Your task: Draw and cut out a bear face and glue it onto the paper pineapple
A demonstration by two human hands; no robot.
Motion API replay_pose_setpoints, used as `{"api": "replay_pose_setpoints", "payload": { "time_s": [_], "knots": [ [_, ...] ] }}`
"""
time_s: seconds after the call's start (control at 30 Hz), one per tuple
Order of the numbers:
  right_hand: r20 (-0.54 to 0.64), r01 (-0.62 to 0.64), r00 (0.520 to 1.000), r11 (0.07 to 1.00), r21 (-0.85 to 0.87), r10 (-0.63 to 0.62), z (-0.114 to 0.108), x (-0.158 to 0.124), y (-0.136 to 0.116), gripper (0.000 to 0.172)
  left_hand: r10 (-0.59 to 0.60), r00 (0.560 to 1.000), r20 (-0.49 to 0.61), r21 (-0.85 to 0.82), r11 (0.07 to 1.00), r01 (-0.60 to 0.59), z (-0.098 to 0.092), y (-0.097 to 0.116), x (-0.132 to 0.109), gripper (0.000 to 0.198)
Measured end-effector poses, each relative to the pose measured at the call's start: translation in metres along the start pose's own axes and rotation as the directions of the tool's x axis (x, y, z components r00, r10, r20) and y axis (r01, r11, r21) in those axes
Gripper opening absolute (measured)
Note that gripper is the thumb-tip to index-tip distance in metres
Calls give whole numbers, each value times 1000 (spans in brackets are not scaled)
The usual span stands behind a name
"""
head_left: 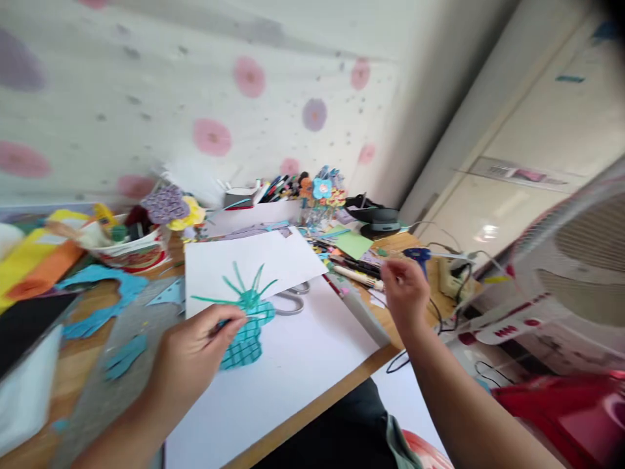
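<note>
My left hand [205, 339] is closed in a pinch over the white paper. From its fingertips sticks a thin tool with a whitish tip [256, 316], its dark end showing behind the fingers; its exact kind is unclear. Under that tip lies a teal cutout [244, 348] with dark grid lines, partly covered by the hand. Several thin teal strips [256, 277] fan out from a round teal piece [249, 299] above it. My right hand [405, 290] is raised at the right of the table, fingers curled together; anything inside them is hidden. Grey-handled scissors [290, 303] lie partly under a white sheet [215, 260].
Blue felt-like scraps [105, 293] and a paper tub [131, 251] of supplies are at left. Pens [280, 189], markers [359, 275], a green note [354, 244] and a blue glue gun [418, 255] lie behind and right. A fan [561, 260] and cables stand at right.
</note>
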State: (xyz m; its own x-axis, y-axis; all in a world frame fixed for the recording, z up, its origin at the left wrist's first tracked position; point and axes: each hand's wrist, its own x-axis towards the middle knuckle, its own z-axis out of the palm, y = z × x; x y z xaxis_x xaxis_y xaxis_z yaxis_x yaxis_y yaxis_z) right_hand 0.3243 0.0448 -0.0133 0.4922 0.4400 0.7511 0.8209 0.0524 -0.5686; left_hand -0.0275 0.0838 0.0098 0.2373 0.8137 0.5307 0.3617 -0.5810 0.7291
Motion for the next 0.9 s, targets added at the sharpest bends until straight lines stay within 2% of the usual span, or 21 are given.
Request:
{"api": "replay_pose_setpoints", "payload": {
  "time_s": [0.03, 0.07, 0.17, 0.23, 0.33, 0.43, 0.53, 0.6, 0.67, 0.73, 0.8, 0.87, 0.9],
  "knots": [
    [-85, -200, 978, 970, -136, 190, -13, 11, 24, 19, 6, 1000, -9, 61, 998, -5, -1, -3, 0, 8],
    [-142, -288, 954, 937, -197, 263, -26, 21, 45, 26, 7, 1000, 13, 111, 994, -9, -1, -6, -1, 9],
    [-176, -424, 905, 857, -293, 388, -51, 39, 89, 35, -13, 1000, 26, 171, 985, 8, 0, -11, -4, 10],
    [-96, -477, 876, 819, -320, 473, -53, 46, 103, 34, -28, 999, 24, 184, 983, 23, 3, -10, -7, 10],
    [16, -527, 827, 785, -326, 562, -42, 55, 111, 27, -16, 1000, 26, 194, 981, 11, 6, -6, -8, 11],
    [27, -579, 791, 761, -293, 612, -36, 66, 111, 15, 18, 999, 26, 189, 982, -22, 6, -4, -7, 12],
    [3, -606, 788, 775, -178, 616, -39, 69, 98, 10, 72, 997, 7, 173, 982, -72, 3, -5, -5, 12],
    [3, -590, 807, 806, -44, 591, -44, 64, 79, 20, 104, 995, 1, 163, 981, -103, 1, -6, -4, 9],
    [73, -550, 835, 828, 111, 545, -47, 54, 53, 31, 115, 993, -8, 148, 983, -113, 0, -6, -3, 6],
    [236, -523, 849, 814, 253, 473, -47, 40, 22, 32, 145, 989, -32, 122, 983, -140, 1, -3, -1, 5],
    [529, -571, 798, 641, 512, 288, -44, 25, -8, 29, 195, 980, -41, 100, 977, -190, 2, 1, -1, 7],
    [646, -614, 749, 525, 590, 150, -38, 9, -34, 28, 220, 974, -52, 89, 973, -215, 3, 6, -1, 10],
    [685, -626, 724, 500, 599, 86, -35, 1, -45, 28, 230, 971, -62, 78, 971, -225, 3, 8, -2, 12]
  ]
}}
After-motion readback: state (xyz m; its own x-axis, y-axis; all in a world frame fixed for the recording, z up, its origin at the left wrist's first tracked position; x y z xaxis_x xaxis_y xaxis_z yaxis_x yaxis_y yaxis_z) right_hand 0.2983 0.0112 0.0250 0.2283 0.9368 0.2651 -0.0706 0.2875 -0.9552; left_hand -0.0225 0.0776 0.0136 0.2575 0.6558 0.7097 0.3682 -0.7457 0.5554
